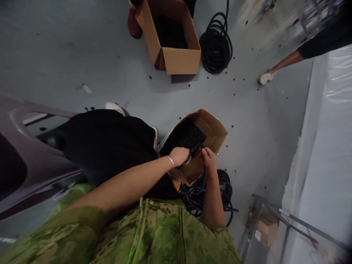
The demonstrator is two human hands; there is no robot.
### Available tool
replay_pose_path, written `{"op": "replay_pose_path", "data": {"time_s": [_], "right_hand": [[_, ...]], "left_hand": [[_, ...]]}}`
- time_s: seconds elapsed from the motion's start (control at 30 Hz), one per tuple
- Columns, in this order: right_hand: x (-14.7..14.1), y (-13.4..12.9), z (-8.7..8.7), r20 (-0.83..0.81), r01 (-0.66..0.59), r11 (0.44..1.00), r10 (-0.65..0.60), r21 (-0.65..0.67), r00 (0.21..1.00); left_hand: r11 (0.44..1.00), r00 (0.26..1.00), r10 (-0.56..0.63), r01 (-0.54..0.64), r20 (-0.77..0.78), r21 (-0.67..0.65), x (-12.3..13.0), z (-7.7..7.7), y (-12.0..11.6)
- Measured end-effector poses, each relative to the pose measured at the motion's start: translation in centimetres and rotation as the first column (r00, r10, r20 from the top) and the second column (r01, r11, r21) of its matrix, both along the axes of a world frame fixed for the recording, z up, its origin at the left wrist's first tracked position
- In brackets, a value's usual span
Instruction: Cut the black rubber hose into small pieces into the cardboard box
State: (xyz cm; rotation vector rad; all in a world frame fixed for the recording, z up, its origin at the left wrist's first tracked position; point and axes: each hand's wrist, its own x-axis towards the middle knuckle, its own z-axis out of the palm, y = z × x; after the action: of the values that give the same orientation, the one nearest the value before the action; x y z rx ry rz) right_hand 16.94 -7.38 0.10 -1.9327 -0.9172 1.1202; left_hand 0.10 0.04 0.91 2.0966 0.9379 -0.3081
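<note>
An open cardboard box [217, 126] stands on the floor before me, with a mass of small black pieces [189, 134] inside. Over its near side, my left hand [180, 157], with a silver bracelet at the wrist, is closed around a slim dark tool [195, 147]. A loop shows by the fingers; its exact kind is unclear. Close by on the right, my right hand [209, 158] pinches a black hose [204, 176] near the tool's tip. That hose leads down towards a coil of black hose [226, 183] on the floor, partly hidden by my right forearm.
A larger cardboard box [181, 60] of black pieces stands ahead, beside another hose coil [216, 47] and a person's red shoe [134, 24]. Another person's leg [288, 62] is at right. A plastic chair [16, 157] is left; a metal frame [286, 216] stands lower right.
</note>
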Motion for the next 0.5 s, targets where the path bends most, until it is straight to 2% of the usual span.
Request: {"op": "replay_pose_path", "data": {"time_s": [0.17,0.5], "right_hand": [[-0.65,0.08,0.07,-0.059,-0.035,0.999,0.036,0.017,0.998],[-0.28,-0.31,-0.52,-0.028,-0.117,0.993,0.117,0.004,0.993]], "left_hand": [[1.000,1.000,-0.010,0.010,0.025,0.008,-0.01,-0.23,-0.02],[0.997,0.997,-0.057,0.056,0.043,0.044,-0.12,-0.29,-0.22]]}}
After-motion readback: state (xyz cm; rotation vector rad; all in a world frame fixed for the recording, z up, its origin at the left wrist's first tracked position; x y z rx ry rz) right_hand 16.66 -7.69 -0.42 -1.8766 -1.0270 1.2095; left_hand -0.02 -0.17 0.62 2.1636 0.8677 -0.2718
